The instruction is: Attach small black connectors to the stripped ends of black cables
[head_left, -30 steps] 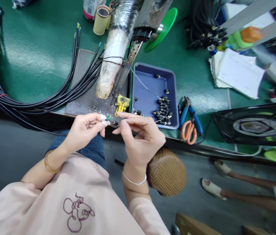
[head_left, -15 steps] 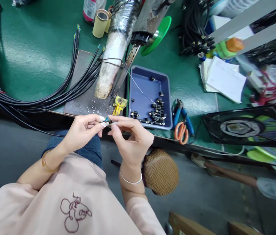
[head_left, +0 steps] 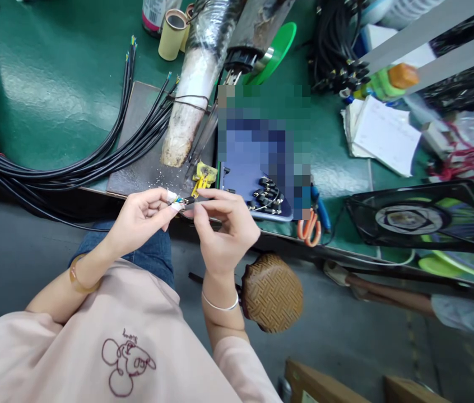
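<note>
My left hand (head_left: pixel 142 215), with white wraps on its fingertips, pinches thin coloured wires (head_left: pixel 179 199) just past the table's front edge. A small black connector (head_left: pixel 188 200) is at the end of those wires, between my two hands. From the other side, my right hand (head_left: pixel 226 229) has its thumb and fingers closed at the connector; the fingers partly hide the contact. Just beyond lie a yellow clip-like piece (head_left: pixel 203 178) and a blue tray (head_left: pixel 291 217) with several small black connectors (head_left: pixel 267 196). Blocky pixels cover part of the tray.
Bundled black cables (head_left: pixel 43 173) lie on the left, partly over a dark board (head_left: pixel 136 168). A wrapped tube (head_left: pixel 182 123) hangs over the board. Orange-handled scissors (head_left: pixel 309 228) and papers (head_left: pixel 384 134) are rightward. A stool (head_left: pixel 273 294) stands below; another person's leg (head_left: pixel 388 296) shows beyond.
My hands have shifted slightly left and up in the picture, and so has the view. More of the black connector shows between my fingers. Pixelation now covers part of the tray.
</note>
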Available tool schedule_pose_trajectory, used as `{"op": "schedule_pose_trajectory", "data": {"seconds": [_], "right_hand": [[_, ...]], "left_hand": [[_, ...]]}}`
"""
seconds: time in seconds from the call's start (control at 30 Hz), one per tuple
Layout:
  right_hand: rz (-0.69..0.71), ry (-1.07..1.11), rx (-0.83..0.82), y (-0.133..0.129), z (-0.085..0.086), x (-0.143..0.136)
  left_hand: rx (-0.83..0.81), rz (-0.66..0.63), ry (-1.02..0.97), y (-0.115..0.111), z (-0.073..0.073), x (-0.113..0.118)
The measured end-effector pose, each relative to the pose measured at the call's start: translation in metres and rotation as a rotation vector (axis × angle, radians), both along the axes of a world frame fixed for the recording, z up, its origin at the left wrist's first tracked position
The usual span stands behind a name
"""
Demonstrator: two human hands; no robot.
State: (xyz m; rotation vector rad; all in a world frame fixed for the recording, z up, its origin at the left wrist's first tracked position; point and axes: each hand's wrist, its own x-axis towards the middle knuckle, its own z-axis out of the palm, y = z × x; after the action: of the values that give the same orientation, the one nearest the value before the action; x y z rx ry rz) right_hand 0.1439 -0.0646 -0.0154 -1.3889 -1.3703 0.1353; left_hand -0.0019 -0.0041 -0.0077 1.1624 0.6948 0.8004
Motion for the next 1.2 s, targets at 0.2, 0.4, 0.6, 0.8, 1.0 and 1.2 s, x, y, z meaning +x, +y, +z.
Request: {"op": "schedule_pose_trajectory", "data": {"seconds": [0.2,0.4,0.6,0.8,1.0,1.2], "right_hand": [[0.089,0.239,-0.115,0.008,-0.005,-0.001],[0.056,0.223,-0.088,0.009,-0.007,-0.005],[-0.039,-0.138,0.032,0.010,-0.007,-0.005],[-0.034,-0.253,0.060,0.014,-0.004,-0.003],[-0.004,-0.246,0.064,0.019,-0.002,0.000],[0.001,-0.267,0.034,0.022,0.004,0.001]], "left_hand": [[-0.011,0.005,0.011,0.003,0.001,-0.001],[0.119,0.104,0.087,0.000,0.000,0.003],[0.294,0.187,0.229,-0.001,-0.002,0.008],[0.319,0.231,0.245,0.003,-0.002,0.010],[0.335,0.235,0.282,0.007,-0.001,0.012],[0.343,0.239,0.315,0.009,0.001,0.014]]}}
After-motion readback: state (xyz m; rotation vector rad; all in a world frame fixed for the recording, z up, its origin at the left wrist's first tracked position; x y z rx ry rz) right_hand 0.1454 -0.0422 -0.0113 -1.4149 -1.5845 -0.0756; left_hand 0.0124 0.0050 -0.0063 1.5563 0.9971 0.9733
